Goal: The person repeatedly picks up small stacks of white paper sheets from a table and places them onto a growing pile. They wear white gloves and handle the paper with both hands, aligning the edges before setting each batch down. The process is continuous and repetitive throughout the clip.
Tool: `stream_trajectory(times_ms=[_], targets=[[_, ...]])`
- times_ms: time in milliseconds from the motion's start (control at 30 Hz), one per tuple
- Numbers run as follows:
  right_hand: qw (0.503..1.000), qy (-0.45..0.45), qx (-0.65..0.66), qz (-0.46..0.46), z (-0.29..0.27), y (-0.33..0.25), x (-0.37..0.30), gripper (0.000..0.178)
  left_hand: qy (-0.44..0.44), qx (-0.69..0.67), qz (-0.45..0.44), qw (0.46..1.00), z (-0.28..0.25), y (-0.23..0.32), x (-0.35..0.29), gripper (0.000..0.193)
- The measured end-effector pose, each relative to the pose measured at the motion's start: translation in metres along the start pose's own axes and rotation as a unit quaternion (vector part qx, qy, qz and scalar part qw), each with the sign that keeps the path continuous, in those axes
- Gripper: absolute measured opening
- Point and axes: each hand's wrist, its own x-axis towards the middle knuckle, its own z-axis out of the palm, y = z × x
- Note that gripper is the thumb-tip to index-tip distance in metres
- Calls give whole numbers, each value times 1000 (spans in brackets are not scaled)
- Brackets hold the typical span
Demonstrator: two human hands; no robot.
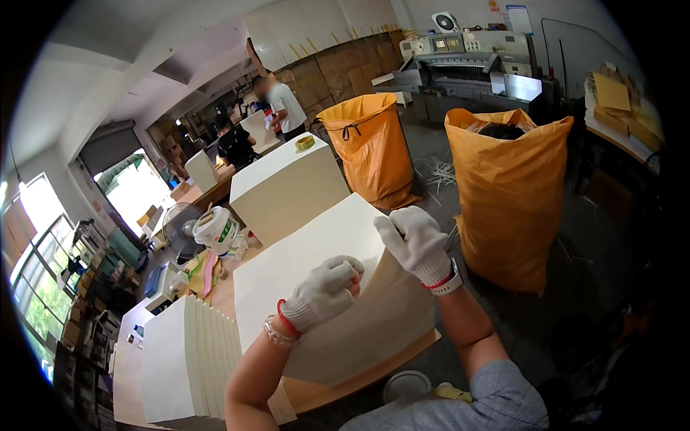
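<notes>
A tall stack of large white paper sheets stands on the table in front of me. My right hand, in a white knit glove, is closed on the raised right edge of the upper sheets. Those sheets bend upward between my hands. My left hand, gloved with bare fingertips showing, is curled closed at the near part of the same bent edge. Its fingers partly hide the paper they grip.
At left lies a paper pile in stepped bundles. Behind is another tall stack with a tape roll on top. Two orange sacks stand at right, paper strips on the floor, a cutting machine beyond. Two people work farther back.
</notes>
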Motion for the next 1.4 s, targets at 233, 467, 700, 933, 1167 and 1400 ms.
stream_trajectory(times_ms=[233, 467, 700, 933, 1167, 1400], targets=[[994, -7, -100, -50, -1, 9, -14, 35, 6, -12, 25, 1000, -9, -4, -4, 20], [995, 26, -68, -64, 1, 12, -14, 35, 18, -59, 41, 997, -8, -16, -7, 39], [997, 7, -16, -75, -3, 11, -11, 35, -22, 85, 121, 989, -15, -17, -3, 40], [995, 13, -71, -63, 3, 14, -17, 44, 53, 104, 118, 986, -8, -13, -5, 46], [994, 24, -33, -100, 1, 15, -19, 57, 14, 77, 57, 995, -13, -4, -10, 61], [995, -24, -61, -69, 1, 15, -21, 52, 45, 123, 124, 984, -7, -11, -6, 57]])
